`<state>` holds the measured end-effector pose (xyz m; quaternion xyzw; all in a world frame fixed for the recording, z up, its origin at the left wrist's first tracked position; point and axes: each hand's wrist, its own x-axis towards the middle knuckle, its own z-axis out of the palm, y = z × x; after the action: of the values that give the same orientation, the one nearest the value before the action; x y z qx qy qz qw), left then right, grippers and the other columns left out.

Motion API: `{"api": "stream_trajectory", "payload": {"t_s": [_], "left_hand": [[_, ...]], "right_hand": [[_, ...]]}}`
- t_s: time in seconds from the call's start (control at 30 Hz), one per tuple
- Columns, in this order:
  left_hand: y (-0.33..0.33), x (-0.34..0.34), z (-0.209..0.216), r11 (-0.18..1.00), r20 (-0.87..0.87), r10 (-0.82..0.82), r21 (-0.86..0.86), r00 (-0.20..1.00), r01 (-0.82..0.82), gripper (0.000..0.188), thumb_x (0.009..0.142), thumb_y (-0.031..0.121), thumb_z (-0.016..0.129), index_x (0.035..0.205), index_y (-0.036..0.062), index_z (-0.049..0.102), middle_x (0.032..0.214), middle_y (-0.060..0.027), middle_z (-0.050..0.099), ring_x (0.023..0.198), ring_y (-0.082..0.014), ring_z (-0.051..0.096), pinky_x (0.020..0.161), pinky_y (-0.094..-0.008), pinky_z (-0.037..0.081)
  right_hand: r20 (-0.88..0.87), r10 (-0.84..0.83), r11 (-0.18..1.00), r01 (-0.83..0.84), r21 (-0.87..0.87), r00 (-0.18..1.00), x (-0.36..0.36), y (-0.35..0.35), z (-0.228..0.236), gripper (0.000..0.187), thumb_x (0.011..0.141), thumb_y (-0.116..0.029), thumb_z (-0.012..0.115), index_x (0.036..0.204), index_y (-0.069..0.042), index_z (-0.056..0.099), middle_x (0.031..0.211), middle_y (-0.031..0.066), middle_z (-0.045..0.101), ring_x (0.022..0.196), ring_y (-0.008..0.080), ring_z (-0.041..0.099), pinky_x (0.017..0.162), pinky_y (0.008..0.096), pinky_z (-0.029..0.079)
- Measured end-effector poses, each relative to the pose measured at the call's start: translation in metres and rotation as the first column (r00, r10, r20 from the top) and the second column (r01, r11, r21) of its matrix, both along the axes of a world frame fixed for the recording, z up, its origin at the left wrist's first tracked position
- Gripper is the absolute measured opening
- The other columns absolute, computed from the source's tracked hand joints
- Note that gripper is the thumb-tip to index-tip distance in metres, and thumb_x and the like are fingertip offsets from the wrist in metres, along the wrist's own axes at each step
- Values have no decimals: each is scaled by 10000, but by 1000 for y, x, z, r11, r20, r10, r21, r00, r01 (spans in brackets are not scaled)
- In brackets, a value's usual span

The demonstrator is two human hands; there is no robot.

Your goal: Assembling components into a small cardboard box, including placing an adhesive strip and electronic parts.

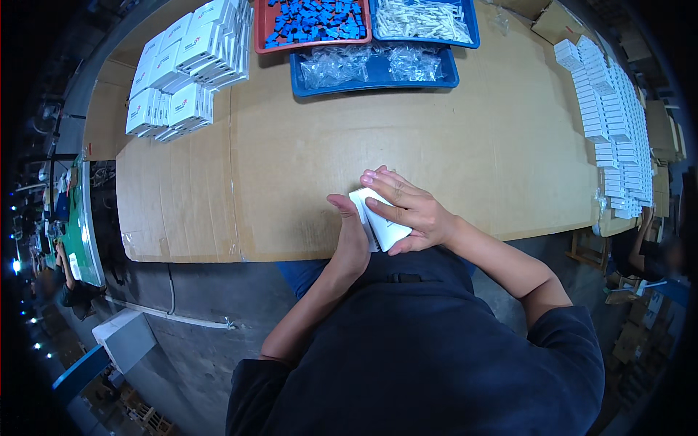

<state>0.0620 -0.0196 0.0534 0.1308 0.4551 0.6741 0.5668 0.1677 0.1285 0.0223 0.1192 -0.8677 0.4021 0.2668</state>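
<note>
A small white cardboard box [389, 227] is tilted between my two hands, in front of my waist at the table's near edge. My right hand [422, 212] is closed on it, with fingers across the upper face and the thumb at the lower edge. Along the box's left side lies the palm of my left hand [352, 236], its thumb pointing up and away from the box. The other fingers of my left hand are hidden behind the box, which rests between both hands.
A cardboard-covered table [305, 167] spreads before me. White boxes [182, 65] are stacked at the far left, more white boxes [611, 123] at the right. At the back stand a red tray [313, 45] of blue pieces, a blue tray [476, 29] of white pieces and another blue tray [374, 89] of clear bags.
</note>
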Motion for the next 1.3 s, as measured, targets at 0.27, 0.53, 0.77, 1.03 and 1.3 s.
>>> {"api": "stream_trajectory", "payload": {"t_s": [0.27, 0.53, 0.77, 1.03, 1.3], "left_hand": [[-4, -1, -13, 998, -106, -16, 50, 994, 22, 1090, 920, 844, 81, 1632, 33, 246, 1624, -140, 371, 1494, -245, 396, 1216, -377, 357], [-12, -27, 3, 987, 109, -157, 34, 981, 155, 787, 1072, 565, 454, 1632, 48, 259, 1458, -144, 545, 1297, -238, 595, 1069, -403, 507], [-9, -27, 17, 982, -157, 63, 186, 986, -33, 519, 1084, 263, 593, 1511, -10, 479, 1318, -104, 651, 1172, -138, 630, 981, -319, 532], [-15, -25, 22, 993, -269, 50, 119, 962, -19, 525, 994, 212, 752, 1428, -26, 577, 1188, -78, 714, 1055, -121, 660, 914, -290, 544], [-13, -26, 21, 990, -284, 103, 125, 953, -69, 450, 1005, 210, 738, 1367, -31, 625, 1131, -69, 731, 1010, -111, 665, 884, -282, 545]], "right_hand": [[13, 12, 1000, -12, 14, 1000, -1, 2, 8, 855, 812, -604, 750, 1457, -63, 598, 1574, 241, 470, 1446, 449, 464, 1186, 594, 358], [152, -4, 981, 33, -192, 988, -5, 0, 58, 873, 854, -436, 815, 1544, -31, 466, 1594, 219, 457, 1480, 356, 453, 1216, 560, 330], [227, -119, 421, 256, -870, 967, -3, -9, 58, 517, 963, -81, 746, 1420, 51, 543, 1362, 185, 638, 1271, 223, 618, 1075, 367, 521], [212, -49, 351, 216, -911, 976, 5, -12, 58, 342, 974, -96, 744, 1247, 68, 620, 1220, 165, 695, 1143, 189, 663, 975, 330, 556], [212, -49, 383, 214, -899, 976, -1, -13, 59, 275, 984, -80, 730, 1201, 59, 634, 1194, 155, 704, 1113, 178, 664, 974, 327, 547]]}}
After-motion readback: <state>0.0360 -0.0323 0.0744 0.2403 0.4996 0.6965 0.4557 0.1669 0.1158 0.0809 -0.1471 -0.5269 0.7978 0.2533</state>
